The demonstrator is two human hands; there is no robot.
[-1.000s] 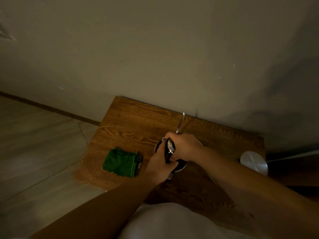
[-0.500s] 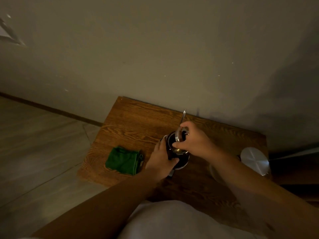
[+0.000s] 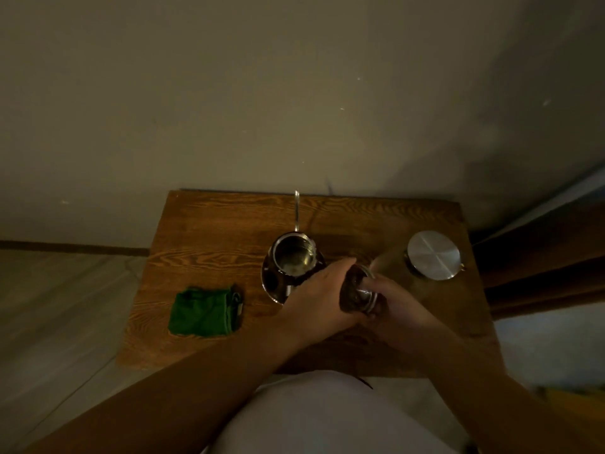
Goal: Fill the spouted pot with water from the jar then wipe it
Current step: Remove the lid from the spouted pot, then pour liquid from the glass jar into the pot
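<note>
The metal spouted pot [image 3: 294,260] stands open at the middle of the wooden table [image 3: 209,231], with liquid glinting inside and its thin long stem pointing toward the wall. Just right of it, both hands close around a small dark jar [image 3: 355,291] with a metal rim. My left hand [image 3: 316,301] wraps its left side and my right hand [image 3: 394,306] grips its right side and bottom. The jar is tilted and clear of the pot. A folded green cloth [image 3: 204,311] lies to the left of the pot.
A clear glass container with a round metal lid [image 3: 432,255] stands at the table's right rear. The table backs onto a plain wall. Pale floor lies to the left, and dark furniture stands beyond the right edge.
Both hands were over the pot's mouth with the jar. They have moved right and toward me with it, uncovering the open pot. The view has also shifted.
</note>
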